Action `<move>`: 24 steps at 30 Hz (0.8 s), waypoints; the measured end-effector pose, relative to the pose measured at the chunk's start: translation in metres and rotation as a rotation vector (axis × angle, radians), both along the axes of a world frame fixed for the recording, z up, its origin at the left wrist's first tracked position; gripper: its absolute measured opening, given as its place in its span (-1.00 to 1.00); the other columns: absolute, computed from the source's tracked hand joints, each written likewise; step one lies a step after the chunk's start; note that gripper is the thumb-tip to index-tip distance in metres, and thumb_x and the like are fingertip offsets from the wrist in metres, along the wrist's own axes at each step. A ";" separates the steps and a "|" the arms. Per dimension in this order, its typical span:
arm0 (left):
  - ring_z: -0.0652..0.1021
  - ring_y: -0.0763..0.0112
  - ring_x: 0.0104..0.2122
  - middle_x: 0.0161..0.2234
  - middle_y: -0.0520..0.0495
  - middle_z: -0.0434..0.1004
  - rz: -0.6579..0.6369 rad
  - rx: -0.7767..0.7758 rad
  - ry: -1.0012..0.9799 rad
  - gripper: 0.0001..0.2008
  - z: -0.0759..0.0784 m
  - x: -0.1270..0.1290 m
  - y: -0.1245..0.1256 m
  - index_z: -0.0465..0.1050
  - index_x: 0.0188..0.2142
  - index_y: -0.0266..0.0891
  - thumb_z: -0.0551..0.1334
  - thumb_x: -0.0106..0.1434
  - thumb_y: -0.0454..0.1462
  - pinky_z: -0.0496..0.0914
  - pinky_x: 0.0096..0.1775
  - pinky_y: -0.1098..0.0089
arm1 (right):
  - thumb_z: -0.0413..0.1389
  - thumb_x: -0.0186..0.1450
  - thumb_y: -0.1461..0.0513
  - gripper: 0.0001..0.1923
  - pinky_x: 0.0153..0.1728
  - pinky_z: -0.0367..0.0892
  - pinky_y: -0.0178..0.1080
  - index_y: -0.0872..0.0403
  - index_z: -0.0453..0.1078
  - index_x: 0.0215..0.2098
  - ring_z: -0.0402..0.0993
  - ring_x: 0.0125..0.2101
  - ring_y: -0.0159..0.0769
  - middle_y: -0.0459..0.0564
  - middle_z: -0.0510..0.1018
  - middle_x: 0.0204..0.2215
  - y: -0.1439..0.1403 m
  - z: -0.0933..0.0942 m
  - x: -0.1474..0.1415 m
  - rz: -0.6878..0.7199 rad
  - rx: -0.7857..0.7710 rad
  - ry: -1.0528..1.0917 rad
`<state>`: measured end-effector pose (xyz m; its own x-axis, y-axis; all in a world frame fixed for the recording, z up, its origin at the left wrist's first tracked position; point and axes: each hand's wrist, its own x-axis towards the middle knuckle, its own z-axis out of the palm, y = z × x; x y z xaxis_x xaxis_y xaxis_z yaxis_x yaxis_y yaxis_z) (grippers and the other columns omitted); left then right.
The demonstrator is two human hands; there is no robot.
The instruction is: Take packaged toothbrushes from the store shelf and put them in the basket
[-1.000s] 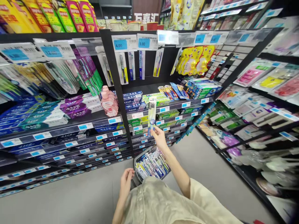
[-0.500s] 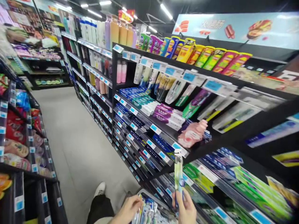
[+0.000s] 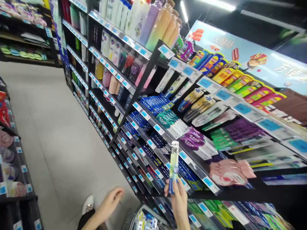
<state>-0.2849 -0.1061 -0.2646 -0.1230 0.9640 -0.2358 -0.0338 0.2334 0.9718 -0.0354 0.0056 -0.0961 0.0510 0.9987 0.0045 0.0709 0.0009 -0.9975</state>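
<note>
Right hand (image 3: pixel 179 201) pinches the toothbrush pack (image 3: pixel 174 167) by its bottom end, upright before the toothpaste shelves (image 3: pixel 153 140). Left hand (image 3: pixel 109 203) hangs loosely open, empty, near the basket (image 3: pixel 144 220). Such a low grip could let the pack tip and drop.

My right hand (image 3: pixel 178 199) is raised upright at the lower middle of view, fingers (image 3: pixel 173 188) and thumb pinched closed on the lower end of a toothbrush pack (image 3: pixel 174 166). Wrist straight, forearm running down out of frame. My left hand (image 3: pixel 109 203) sits left of the pack and lower, empty, fingers loosely curled, palm down, forearm bare.
</note>
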 end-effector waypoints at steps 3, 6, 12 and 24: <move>0.66 0.13 -0.30 -0.32 -0.09 0.72 0.165 -0.027 0.045 -0.49 -0.008 -0.076 -0.003 0.60 -0.32 -0.07 0.18 0.22 0.25 0.53 -0.15 0.25 | 0.35 0.20 -0.13 -0.57 -0.64 0.40 -0.20 -0.06 0.53 -0.14 0.59 -0.45 -0.12 0.05 0.69 -0.26 0.035 0.020 -0.054 0.074 0.042 -0.049; 0.70 0.07 -0.28 -0.27 -0.13 0.75 0.363 -0.087 0.058 -0.34 -0.018 -0.135 -0.018 0.60 -0.28 -0.09 0.16 0.10 0.38 0.58 -0.12 0.18 | 0.37 0.20 -0.10 -0.56 -0.59 0.44 -0.23 0.00 0.53 -0.13 0.61 -0.41 -0.15 0.08 0.69 -0.21 0.069 0.047 -0.100 0.120 0.107 -0.079; 0.73 0.04 -0.23 -0.27 -0.09 0.77 0.559 -0.172 0.062 -0.17 -0.052 -0.175 -0.055 0.60 -0.27 -0.08 0.16 -0.10 0.53 0.62 -0.09 0.16 | 0.34 0.21 -0.11 -0.52 -0.49 0.49 -0.28 0.05 0.51 -0.12 0.61 -0.37 -0.24 0.04 0.68 -0.23 0.152 0.110 -0.159 0.115 0.351 -0.145; 0.73 0.21 -0.28 -0.35 0.31 0.75 0.523 -0.333 0.108 -0.23 -0.101 -0.135 -0.037 0.58 -0.25 0.10 0.01 0.02 0.54 0.60 -0.26 0.28 | 0.28 0.24 -0.10 -0.56 -0.60 0.36 -0.42 0.04 0.44 -0.14 0.55 -0.44 -0.40 -0.02 0.66 -0.23 0.285 0.165 -0.184 0.003 0.630 -0.276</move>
<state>-0.4198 -0.1431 -0.3657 -0.5981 0.6471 -0.4728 -0.1312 0.5030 0.8543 -0.2192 0.2909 0.0688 -0.0387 0.8014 0.5969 0.3216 0.5756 -0.7519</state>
